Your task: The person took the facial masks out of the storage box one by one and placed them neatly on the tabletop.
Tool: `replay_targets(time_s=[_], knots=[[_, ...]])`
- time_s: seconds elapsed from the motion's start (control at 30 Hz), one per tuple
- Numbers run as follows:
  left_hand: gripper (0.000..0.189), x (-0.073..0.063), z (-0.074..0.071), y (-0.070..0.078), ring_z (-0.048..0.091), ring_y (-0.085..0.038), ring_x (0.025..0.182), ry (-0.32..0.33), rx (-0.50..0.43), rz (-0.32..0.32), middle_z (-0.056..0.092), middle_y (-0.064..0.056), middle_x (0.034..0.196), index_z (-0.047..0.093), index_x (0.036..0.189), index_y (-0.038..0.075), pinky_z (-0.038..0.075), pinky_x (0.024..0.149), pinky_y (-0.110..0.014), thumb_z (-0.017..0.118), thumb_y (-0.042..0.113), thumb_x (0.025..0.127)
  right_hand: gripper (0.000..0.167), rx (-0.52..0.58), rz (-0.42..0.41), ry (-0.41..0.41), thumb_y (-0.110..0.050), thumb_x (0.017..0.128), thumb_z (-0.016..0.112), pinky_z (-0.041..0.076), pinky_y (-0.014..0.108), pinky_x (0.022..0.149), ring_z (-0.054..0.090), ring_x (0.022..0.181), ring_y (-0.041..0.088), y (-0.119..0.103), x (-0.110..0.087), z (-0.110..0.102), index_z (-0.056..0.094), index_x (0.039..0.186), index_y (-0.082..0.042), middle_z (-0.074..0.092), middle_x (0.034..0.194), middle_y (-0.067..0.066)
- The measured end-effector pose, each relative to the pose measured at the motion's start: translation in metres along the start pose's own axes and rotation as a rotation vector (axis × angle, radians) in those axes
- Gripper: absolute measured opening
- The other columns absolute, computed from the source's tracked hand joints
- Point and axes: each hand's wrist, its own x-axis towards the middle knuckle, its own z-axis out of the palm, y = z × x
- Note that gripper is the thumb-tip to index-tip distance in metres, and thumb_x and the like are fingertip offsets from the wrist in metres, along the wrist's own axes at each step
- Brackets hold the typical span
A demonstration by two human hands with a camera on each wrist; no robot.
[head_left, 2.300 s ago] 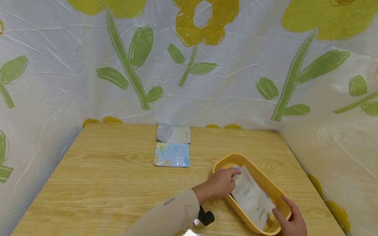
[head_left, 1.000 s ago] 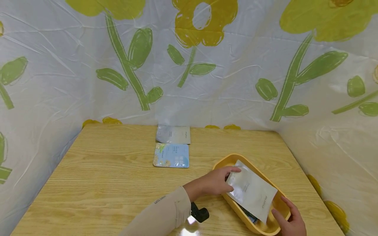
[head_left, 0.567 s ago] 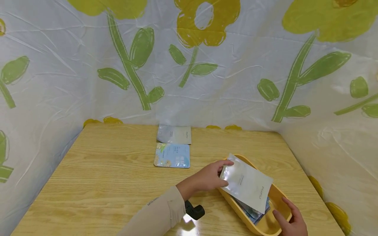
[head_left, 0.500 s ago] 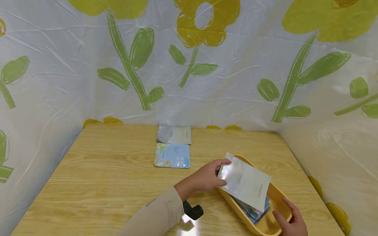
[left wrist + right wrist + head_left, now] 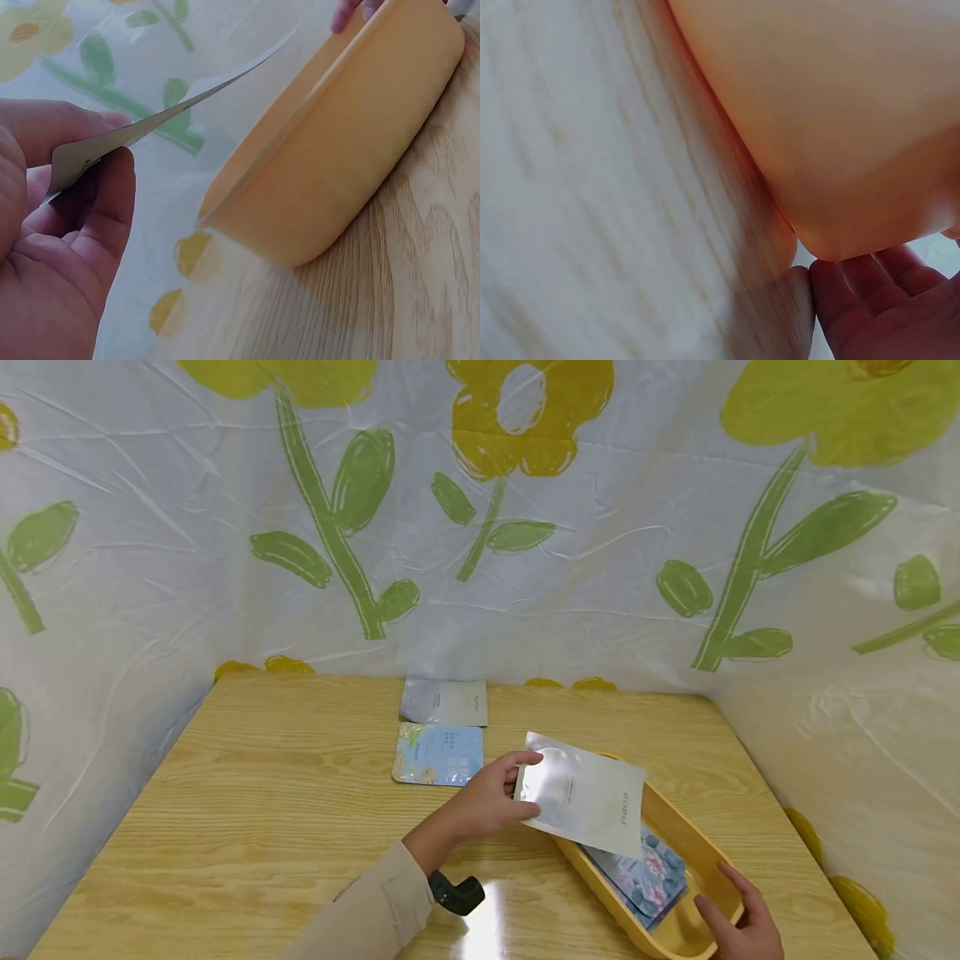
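Note:
My left hand (image 5: 487, 797) pinches a white foil face mask sachet (image 5: 588, 797) at its left end, thumb on the upper face. The sachet hangs tilted above the far left side of a yellow plastic bin (image 5: 678, 822). Edge-on in the left wrist view, the packet (image 5: 150, 124) bends upward between thumb and fingers. My right hand (image 5: 750, 931) holds the bin's near right end, thumb over the rim; in the right wrist view its fingers (image 5: 870, 281) touch the outside of the base. Blue floral sachets (image 5: 652, 868) lie inside the bin, partly covered by the white one.
Toward the back of the wooden table (image 5: 285, 802), a silver-white sachet (image 5: 450, 702) lies just behind a light blue sachet (image 5: 442, 753). A white cloth with flower prints (image 5: 585, 593) hangs around the back and sides.
My left hand has lifted the white sachet out of the bin and moved left with it, uncovering the floral sachets. The right hand has stayed at the bin's end.

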Motion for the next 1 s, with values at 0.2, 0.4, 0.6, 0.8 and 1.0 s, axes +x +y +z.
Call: replay_targets(time_s=[0.2, 0.4, 0.6, 0.8, 1.0], knots=[[0.066, -0.016, -0.017, -0.004, 0.062, -0.018, 0.103, 0.017, 0.038, -0.011, 0.063, -0.006, 0.12, 0.044, 0.147, 0.013, 0.053, 0.081, -0.031, 0.072, 0.0, 0.089, 0.051, 0.019, 0.009, 0.009, 0.0, 0.089, 0.072, 0.054, 0.02, 0.057, 0.058, 0.073, -0.005, -0.001, 0.0, 0.0, 0.057, 0.12, -0.039, 0.051, 0.093, -0.031], [0.067, -0.034, -0.039, -0.012, 0.063, -0.022, 0.105, 0.046, 0.02, -0.045, 0.063, -0.01, 0.123, 0.042, 0.148, 0.009, 0.054, 0.082, -0.033, 0.072, 0.0, 0.089, 0.051, -0.001, 0.042, -0.011, -0.002, 0.09, 0.071, 0.055, 0.022, 0.059, 0.059, 0.073, -0.004, -0.003, 0.0, -0.001, 0.054, 0.12, -0.04, 0.052, 0.09, -0.03], [0.068, -0.048, -0.06, -0.024, 0.063, -0.022, 0.101, 0.097, 0.037, -0.051, 0.064, -0.014, 0.12, 0.042, 0.148, 0.005, 0.053, 0.081, -0.032, 0.072, 0.0, 0.087, 0.054, 0.04, 0.009, 0.005, 0.002, 0.088, 0.071, 0.054, 0.02, 0.057, 0.059, 0.072, -0.004, 0.0, -0.002, 0.0, 0.057, 0.119, -0.04, 0.053, 0.091, -0.03], [0.069, -0.061, -0.077, -0.038, 0.063, -0.021, 0.094, 0.149, 0.081, -0.063, 0.064, -0.013, 0.111, 0.042, 0.148, 0.006, 0.053, 0.077, -0.031, 0.074, 0.002, 0.086, 0.054, 0.088, -0.011, 0.0, 0.003, 0.088, 0.071, 0.054, 0.021, 0.055, 0.06, 0.072, -0.003, 0.002, -0.003, 0.001, 0.059, 0.12, -0.038, 0.055, 0.093, -0.029], [0.068, -0.074, -0.093, -0.041, 0.059, -0.02, 0.087, 0.236, 0.093, -0.088, 0.061, -0.01, 0.099, 0.044, 0.147, 0.008, 0.052, 0.073, -0.028, 0.075, 0.002, 0.086, 0.053, 0.074, -0.012, -0.003, 0.003, 0.088, 0.071, 0.054, 0.021, 0.056, 0.059, 0.074, -0.005, 0.001, -0.002, 0.0, 0.059, 0.121, -0.037, 0.055, 0.093, -0.03]])
